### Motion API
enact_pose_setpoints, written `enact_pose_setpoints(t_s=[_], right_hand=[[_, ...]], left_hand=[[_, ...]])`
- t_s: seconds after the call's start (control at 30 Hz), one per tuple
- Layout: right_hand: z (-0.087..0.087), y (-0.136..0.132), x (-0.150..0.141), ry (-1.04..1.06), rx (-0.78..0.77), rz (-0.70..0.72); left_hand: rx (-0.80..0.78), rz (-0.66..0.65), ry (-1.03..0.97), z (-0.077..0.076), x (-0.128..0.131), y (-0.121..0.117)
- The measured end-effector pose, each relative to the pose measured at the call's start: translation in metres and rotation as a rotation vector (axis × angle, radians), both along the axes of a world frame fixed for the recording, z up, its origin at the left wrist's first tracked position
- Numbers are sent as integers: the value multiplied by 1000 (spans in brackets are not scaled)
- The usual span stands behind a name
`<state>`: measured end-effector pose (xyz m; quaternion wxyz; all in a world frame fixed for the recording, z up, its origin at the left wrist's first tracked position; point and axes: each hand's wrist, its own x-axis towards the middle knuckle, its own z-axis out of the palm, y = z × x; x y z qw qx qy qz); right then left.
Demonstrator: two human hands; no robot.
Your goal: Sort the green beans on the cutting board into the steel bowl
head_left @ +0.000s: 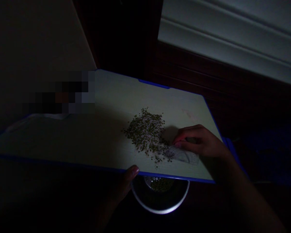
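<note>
A pale board (pixel 94 142) with a blue rim spans the middle of the view. On it lies a loose heap of small green beans or seeds (pixel 145 129). My right hand (pixel 199 140) pinches a clear plastic protractor (pixel 185 156), whose left end touches the edge of the heap. At the board's near edge is my left hand (pixel 129 176), its thumb on top and its fingers hidden beneath. Below that edge, a round metal bowl (pixel 161 212) holds more of the green beans; the board covers its far part.
Dark wooden panelling (pixel 179 61) rises behind the board, with pale ridged slats (pixel 228 35) above it. A pale wall (pixel 38 38) stands at left. A blurred patch (pixel 63 97) hides something on the board's left part. The surroundings are very dark.
</note>
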<state>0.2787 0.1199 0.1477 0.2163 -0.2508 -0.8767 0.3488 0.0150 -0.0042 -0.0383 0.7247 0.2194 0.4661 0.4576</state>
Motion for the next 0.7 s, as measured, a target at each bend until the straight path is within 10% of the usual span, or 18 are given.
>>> enact_pose_setpoints(t_s=[0.7], right_hand=[[-5, 20, 24, -151, -139, -91]], left_hand=[[-13, 9, -49, 17, 3, 4]])
